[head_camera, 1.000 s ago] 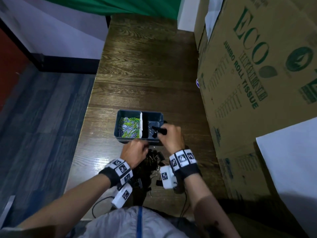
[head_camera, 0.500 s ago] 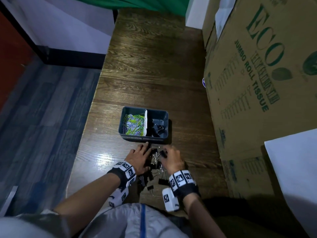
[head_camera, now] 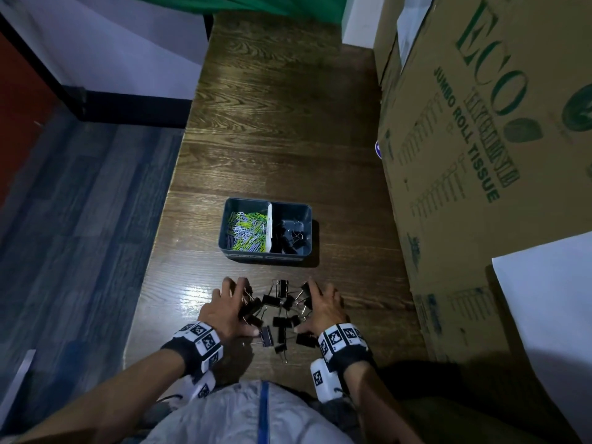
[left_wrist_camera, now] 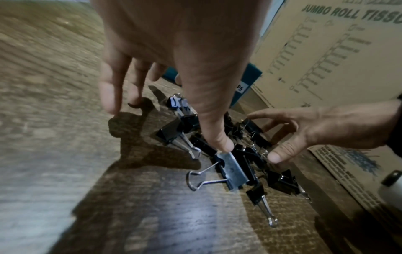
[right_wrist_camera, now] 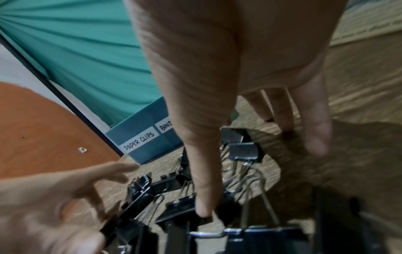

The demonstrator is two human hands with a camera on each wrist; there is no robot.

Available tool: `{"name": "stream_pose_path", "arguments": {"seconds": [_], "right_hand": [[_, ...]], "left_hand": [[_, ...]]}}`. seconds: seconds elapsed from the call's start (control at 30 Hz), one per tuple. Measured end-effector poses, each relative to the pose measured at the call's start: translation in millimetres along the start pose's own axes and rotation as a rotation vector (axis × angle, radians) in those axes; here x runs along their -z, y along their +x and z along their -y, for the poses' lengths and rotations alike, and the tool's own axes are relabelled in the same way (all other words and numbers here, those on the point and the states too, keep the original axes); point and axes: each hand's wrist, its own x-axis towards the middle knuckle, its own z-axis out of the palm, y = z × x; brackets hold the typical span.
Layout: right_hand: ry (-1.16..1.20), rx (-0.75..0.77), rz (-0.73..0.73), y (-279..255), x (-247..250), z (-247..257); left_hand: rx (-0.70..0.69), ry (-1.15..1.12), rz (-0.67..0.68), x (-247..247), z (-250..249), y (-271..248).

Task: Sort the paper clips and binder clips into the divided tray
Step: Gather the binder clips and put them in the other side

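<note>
A grey-blue divided tray stands on the wooden table. Coloured paper clips fill its left compartment and black binder clips lie in its right one. Its front labels show in the right wrist view, with "PAPER CLIPS" legible. Nearer me lies a loose pile of black binder clips. My left hand flanks the pile on the left with spread fingers, its thumb touching a clip. My right hand flanks it on the right, thumb down on a clip.
A large cardboard box printed "JUMBO ROLL TISSUE" walls off the table's right side, a white sheet stuck to it. The table's left edge drops to blue-grey flooring. Bare wood lies beyond the tray.
A second ago my right hand held a binder clip over the tray's right compartment. It has come back to the pile, empty. My left hand has opened out beside the pile.
</note>
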Motion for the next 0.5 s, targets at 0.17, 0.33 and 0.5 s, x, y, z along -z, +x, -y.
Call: {"name": "stream_pose_path", "arguments": {"seconds": [0.17, 0.33, 0.5], "right_hand": [[-0.004, 0.111, -0.030, -4.0, -7.5, 18.9], [-0.019, 0.167, -0.059, -1.9, -9.8, 31.9], [0.064, 0.171, -0.115, 0.2, -12.9, 39.6]], "left_hand": [[-0.126, 0.031, 0.008, -10.6, -17.4, 11.3], [-0.224, 0.084, 0.049, -2.1, -34.2, 23.1], [-0.249, 0.099, 0.035, 4.1, -37.2, 29.9]]}}
